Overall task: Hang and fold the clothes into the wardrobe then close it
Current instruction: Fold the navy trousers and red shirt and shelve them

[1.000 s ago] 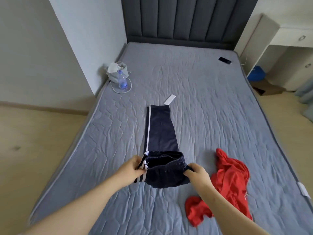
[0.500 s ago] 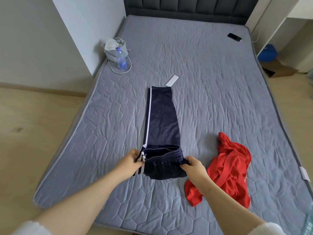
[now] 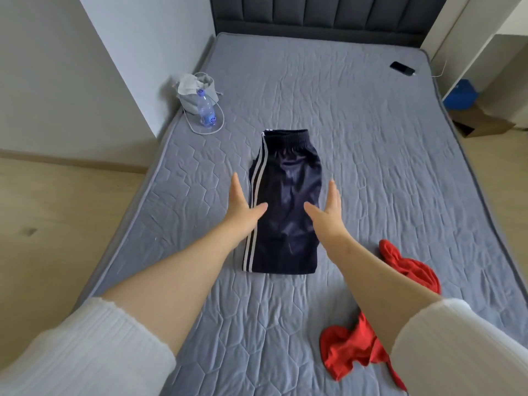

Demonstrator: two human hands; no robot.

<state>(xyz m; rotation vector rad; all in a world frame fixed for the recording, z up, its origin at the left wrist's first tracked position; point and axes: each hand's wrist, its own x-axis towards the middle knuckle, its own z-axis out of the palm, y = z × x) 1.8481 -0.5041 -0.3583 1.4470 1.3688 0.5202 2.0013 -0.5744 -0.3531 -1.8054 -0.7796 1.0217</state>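
Both my hands are spread, fingers straight, holding nothing. My left hand (image 3: 243,205) is at the striped edge of the folded navy trousers (image 3: 285,178) and my right hand (image 3: 325,208) at the opposite edge, so the trousers lie between them on the grey mattress (image 3: 371,167). I cannot tell whether either hand touches the cloth. A red garment (image 3: 348,350) lies crumpled under my right forearm. A water bottle (image 3: 207,112) stands well beyond my left hand.

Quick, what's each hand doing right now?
Left hand: open, fingers straight, holding nothing, beside the folded pants.
Right hand: open, fingers straight, holding nothing, at the pants' other side.
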